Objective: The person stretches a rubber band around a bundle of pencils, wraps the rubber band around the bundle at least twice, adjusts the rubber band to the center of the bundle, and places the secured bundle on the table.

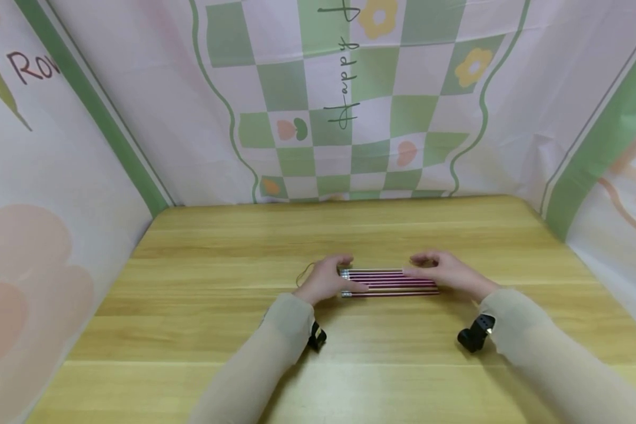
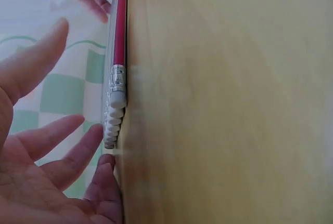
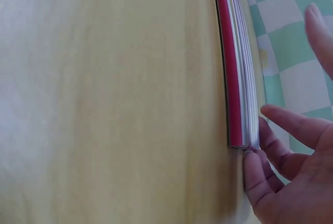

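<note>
Several pencils (image 1: pixel 387 277) in dark red and silvery tones lie side by side on the wooden table, their white erasers (image 2: pixel 118 99) facing left. My left hand (image 1: pixel 325 281) is around the eraser ends, its thumb reaching over the row in the head view and its fingers loosely spread. At the opposite ends is my right hand (image 1: pixel 450 273), its lower fingertips (image 3: pixel 254 168) right against the pencil ends and its thumb raised away. One pencil (image 1: pixel 392 294) lies nearest me, a small gap from the others.
A thin loop like a rubber band (image 1: pixel 297 278) lies on the table (image 1: pixel 381 377) just behind my left hand. Printed cloth (image 1: pixel 281 88) hangs along the table's far edge and both sides. A dark wrist camera (image 1: pixel 476 334) sits under my right sleeve.
</note>
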